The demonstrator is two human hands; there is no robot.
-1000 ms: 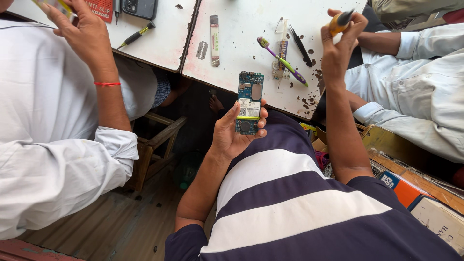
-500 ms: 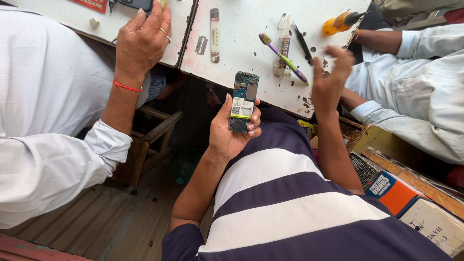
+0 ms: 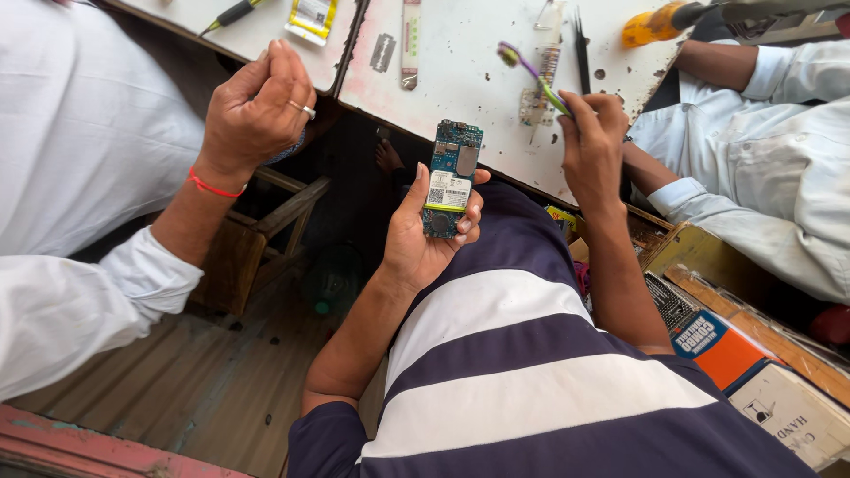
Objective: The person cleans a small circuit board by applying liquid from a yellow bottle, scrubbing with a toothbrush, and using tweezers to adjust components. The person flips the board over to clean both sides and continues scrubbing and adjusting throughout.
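Note:
My left hand [image 3: 423,241] holds a small phone circuit board [image 3: 452,177] upright over my lap; it is blue-green with a white label and a yellow strip. My right hand [image 3: 591,146] reaches onto the white table [image 3: 460,84], where its fingers pinch the handle end of a purple and green toothbrush [image 3: 529,73]. The brush head lies on the table and points away from me. Just under the brush lies a small clear part [image 3: 537,104].
A co-worker's hand [image 3: 257,111] with a ring and a red wrist thread rests on the table edge at left. Black tweezers [image 3: 580,40], an orange-handled tool [image 3: 651,25], a razor blade [image 3: 382,53] and a yellow packet [image 3: 310,16] lie on the table. Boxes [image 3: 717,341] sit at right.
My right hand has put down the orange-handled tool and come down to the toothbrush. The co-worker's hand has dropped from the tabletop to its edge. My left hand has kept the board still.

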